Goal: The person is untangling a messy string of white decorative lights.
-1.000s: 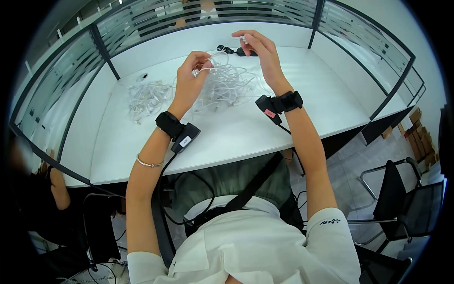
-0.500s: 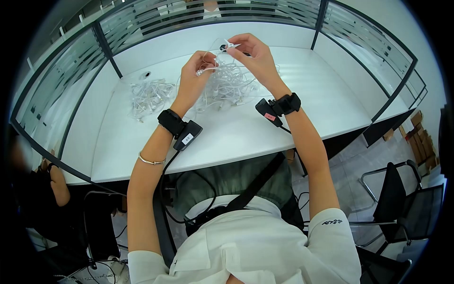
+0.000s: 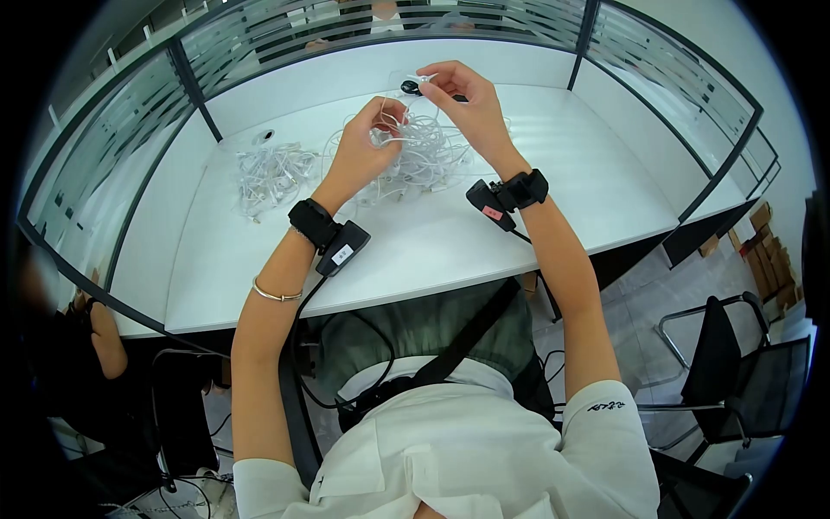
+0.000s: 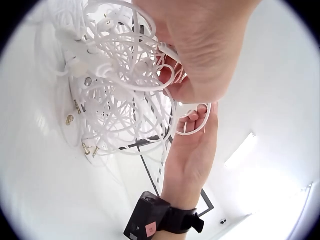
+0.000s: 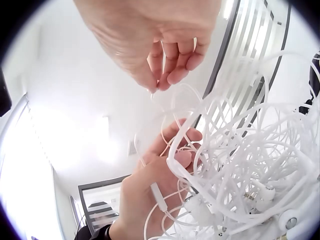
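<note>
A tangled heap of white wired earphones [image 3: 425,164] lies on the desk, its loops rising to the hands. My left hand [image 3: 367,149] is at the heap's left side, fingers curled round several cable strands. Above the far side of the heap, my right hand [image 3: 474,108] pinches a thin white earphone cable between thumb and fingertips. In the right wrist view an inline remote [image 5: 158,196] hangs on a cable against the left palm, and an earbud [image 5: 265,196] shows in the tangle. Gold plugs [image 4: 87,149] stick out of the heap in the left wrist view.
A second, smaller pile of white earphones [image 3: 272,180] lies to the left on the desk [image 3: 519,229]. A black object [image 3: 410,87] sits behind the hands. Low partitions [image 3: 303,80] enclose the desk's back and sides. A black chair [image 3: 735,372] stands at right; another person [image 3: 104,346] is at left.
My right hand has come left and closer to the left hand, still pinching a white earphone piece. My left hand has shifted slightly right over the heap, with strands in its fingers.
</note>
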Action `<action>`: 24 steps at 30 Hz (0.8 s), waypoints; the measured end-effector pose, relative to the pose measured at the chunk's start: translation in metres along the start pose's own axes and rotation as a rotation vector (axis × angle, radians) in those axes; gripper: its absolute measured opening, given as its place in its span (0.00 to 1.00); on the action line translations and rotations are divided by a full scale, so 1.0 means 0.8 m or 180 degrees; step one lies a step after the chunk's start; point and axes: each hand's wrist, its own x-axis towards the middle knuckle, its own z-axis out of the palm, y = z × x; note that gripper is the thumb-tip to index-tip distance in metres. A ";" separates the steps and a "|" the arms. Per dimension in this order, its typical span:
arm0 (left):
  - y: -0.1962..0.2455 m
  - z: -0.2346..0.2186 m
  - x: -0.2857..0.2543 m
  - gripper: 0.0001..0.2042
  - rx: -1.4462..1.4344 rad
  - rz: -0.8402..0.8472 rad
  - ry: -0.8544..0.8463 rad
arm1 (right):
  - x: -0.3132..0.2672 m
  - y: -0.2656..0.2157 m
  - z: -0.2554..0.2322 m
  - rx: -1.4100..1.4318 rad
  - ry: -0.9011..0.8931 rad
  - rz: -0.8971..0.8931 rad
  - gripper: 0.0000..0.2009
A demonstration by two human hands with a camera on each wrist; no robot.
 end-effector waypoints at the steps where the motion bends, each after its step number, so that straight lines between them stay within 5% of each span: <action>1: 0.000 0.000 0.000 0.19 -0.0066 -0.0020 -0.0008 | 0.000 -0.001 0.002 -0.0011 0.0009 -0.0064 0.10; 10: -0.004 0.002 0.000 0.26 -0.0071 -0.0065 0.0363 | -0.003 -0.012 0.007 -0.0279 0.0420 -0.0080 0.13; 24: 0.015 0.009 -0.001 0.26 0.0769 0.0232 0.0612 | -0.008 0.004 0.018 -0.1287 -0.0310 -0.1084 0.27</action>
